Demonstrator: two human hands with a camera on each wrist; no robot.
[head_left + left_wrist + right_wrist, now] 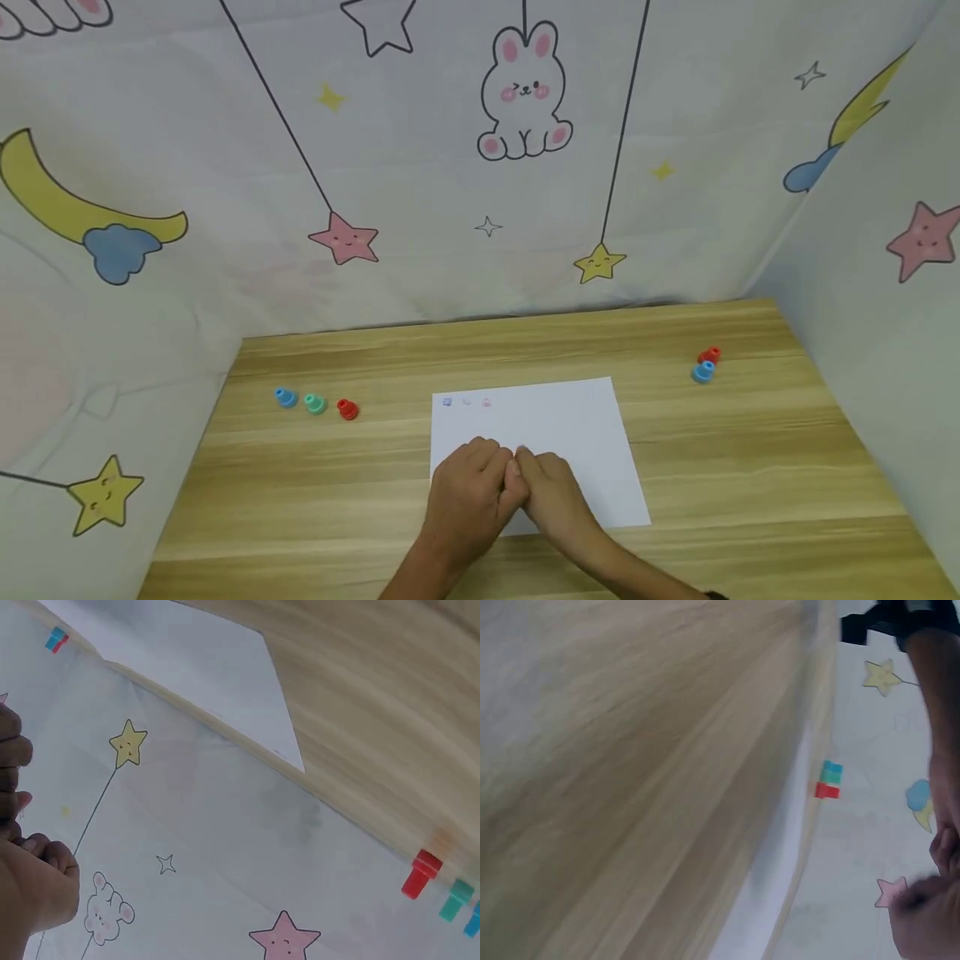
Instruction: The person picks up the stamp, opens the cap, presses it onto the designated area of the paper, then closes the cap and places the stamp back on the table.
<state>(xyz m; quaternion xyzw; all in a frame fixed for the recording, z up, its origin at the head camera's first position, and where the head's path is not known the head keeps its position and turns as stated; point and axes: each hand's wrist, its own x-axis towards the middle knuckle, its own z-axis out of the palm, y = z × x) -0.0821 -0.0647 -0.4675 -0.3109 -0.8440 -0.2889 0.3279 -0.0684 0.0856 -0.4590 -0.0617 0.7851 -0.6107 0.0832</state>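
Observation:
Over the lower half of a white sheet of paper (592, 442), my left hand (468, 500) and right hand (557, 496) meet with curled fingers, thumbs and knuckles touching. Nothing shows between them in the head view, and the inside of both fists is hidden. The wrist views catch the joined hands only at the frame edge, partly cut off and blurred in the right one. Along the paper's top left run a blue print (447, 402), a faint print (467, 402) and a reddish print (487, 402).
Left of the paper stand small peg-like pieces: blue (286, 397), green (315, 404) and red (347, 409). At the far right, a red piece (710, 355) stands close behind a blue piece (703, 372). A printed cloth (420, 283) walls the wooden table (300, 500).

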